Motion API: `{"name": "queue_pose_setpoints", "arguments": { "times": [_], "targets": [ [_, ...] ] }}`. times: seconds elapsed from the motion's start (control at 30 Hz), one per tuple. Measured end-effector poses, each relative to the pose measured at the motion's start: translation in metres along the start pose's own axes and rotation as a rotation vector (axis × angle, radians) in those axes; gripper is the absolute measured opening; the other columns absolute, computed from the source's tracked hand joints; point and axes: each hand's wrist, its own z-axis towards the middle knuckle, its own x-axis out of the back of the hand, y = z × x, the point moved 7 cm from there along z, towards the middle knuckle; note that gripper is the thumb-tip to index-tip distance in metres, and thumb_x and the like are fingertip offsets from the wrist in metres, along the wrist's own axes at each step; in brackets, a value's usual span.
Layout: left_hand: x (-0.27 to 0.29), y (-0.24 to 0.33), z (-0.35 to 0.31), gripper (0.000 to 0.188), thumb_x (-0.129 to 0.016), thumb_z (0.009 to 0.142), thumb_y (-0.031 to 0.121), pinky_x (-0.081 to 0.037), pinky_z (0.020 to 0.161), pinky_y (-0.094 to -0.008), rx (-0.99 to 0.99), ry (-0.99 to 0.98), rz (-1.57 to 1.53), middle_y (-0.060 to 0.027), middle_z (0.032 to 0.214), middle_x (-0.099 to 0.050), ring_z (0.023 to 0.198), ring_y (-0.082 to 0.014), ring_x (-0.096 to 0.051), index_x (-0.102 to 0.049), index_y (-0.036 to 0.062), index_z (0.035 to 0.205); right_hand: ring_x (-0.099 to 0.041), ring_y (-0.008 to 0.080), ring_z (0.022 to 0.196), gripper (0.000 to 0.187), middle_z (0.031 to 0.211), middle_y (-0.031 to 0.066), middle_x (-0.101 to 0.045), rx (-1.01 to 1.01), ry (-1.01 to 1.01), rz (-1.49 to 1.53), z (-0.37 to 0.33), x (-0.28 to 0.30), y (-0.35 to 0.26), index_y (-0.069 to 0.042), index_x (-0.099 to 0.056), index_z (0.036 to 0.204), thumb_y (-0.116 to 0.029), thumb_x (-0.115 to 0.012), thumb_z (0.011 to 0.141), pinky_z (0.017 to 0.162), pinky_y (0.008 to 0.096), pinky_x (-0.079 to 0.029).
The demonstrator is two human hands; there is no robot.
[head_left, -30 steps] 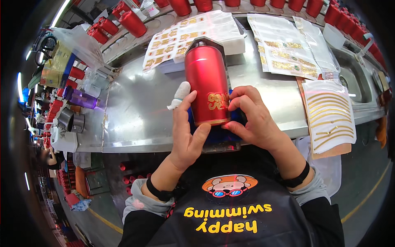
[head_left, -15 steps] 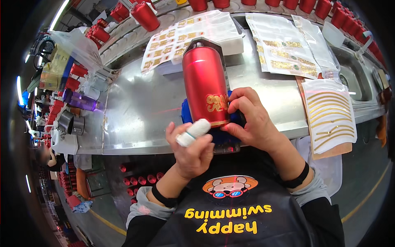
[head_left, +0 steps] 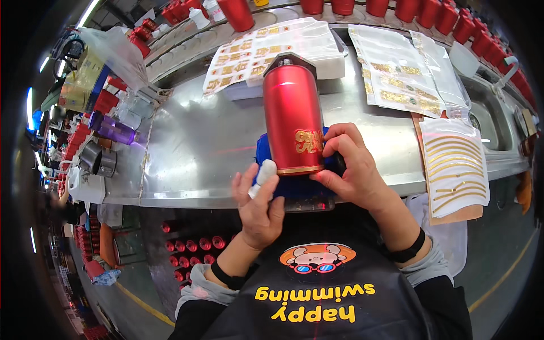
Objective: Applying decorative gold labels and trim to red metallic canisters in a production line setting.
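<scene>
A glossy red metal bottle [head_left: 292, 116] lies in front of me with a gold decal and a gold band at its near end. Beneath it is a blue padded support [head_left: 262, 148]; a dark angular plate [head_left: 290, 58] stands at its far end. My right hand [head_left: 357, 173] grips the bottle's lower right side, thumb by the rim and fingers beside the decal. At the lower left edge is my left hand [head_left: 258, 212], its fingers apart. One finger wears a white wrapping [head_left: 264, 177] and points up near the rim; whether it touches the bottle I cannot tell.
Sheets of gold decals [head_left: 241, 56] lie on a white block, with more decal sheets [head_left: 396, 76] farther right. Curved gold strips [head_left: 456, 170] hang on a sheet over the counter edge, near a sink [head_left: 493, 122]. Several red bottles [head_left: 377, 7] line the back conveyor.
My left hand has drawn its wrapped finger back from across the bottle's rim to the left edge. My right hand stays on the bottle. The view has shifted slightly.
</scene>
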Motion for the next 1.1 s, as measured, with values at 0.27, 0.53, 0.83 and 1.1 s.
{"name": "queue_pose_setpoints", "arguments": {
  "times": [0.27, 0.53, 0.83, 1.1],
  "targets": [
    [-0.003, 0.017, 0.015, 0.041, -0.063, 0.084, 0.008, -0.023, 0.111, -0.0536, -0.102, -0.002, 0.14, -0.0128, 0.124, -0.061, 0.125, -0.0366, -0.05, -0.056, 0.0057, 0.124, -0.051, 0.034, 0.104, 0.04, 0.11, 0.0164, -0.049, -0.018, -0.001, -0.033, -0.001, -0.002, 0.003, -0.004, -0.051, 0.093, -0.009, -0.08, 0.066, 0.086, 0.0395, -0.045],
    [-0.015, 0.042, 0.044, 0.032, -0.057, 0.087, 0.014, -0.019, 0.113, -0.0509, -0.236, 0.002, 0.307, -0.0094, 0.115, -0.068, 0.128, -0.0265, -0.05, -0.063, 0.0168, 0.118, -0.054, 0.0328, 0.117, 0.035, 0.131, 0.0214, -0.048, -0.043, -0.006, -0.071, -0.001, 0.006, -0.012, 0.0, -0.055, 0.106, 0.002, -0.071, 0.075, 0.094, 0.0371, -0.048],
    [-0.009, 0.01, 0.048, 0.071, -0.068, 0.075, 0.008, -0.021, 0.112, -0.0528, 0.015, -0.021, 0.069, -0.0228, 0.137, -0.05, 0.125, -0.0437, -0.044, -0.043, 0.0007, 0.141, -0.059, 0.0105, 0.086, 0.021, 0.097, 0.0066, -0.064, -0.296, 0.272, 0.297, -0.003, 0.005, -0.023, 0.0, -0.059, 0.11, -0.011, -0.06, 0.093, 0.078, 0.0244, -0.048],
    [-0.024, 0.0, 0.044, 0.075, -0.073, 0.076, 0.016, -0.025, 0.11, -0.0551, 0.012, -0.05, 0.082, -0.0229, 0.134, -0.051, 0.126, -0.0425, -0.045, -0.041, -0.0014, 0.142, -0.059, 0.0086, 0.081, 0.022, 0.091, 0.0067, -0.065, -0.41, 0.251, 0.38, -0.009, -0.008, -0.007, 0.001, -0.055, 0.112, -0.012, -0.059, 0.094, 0.072, 0.0249, -0.05]
  ]
}}
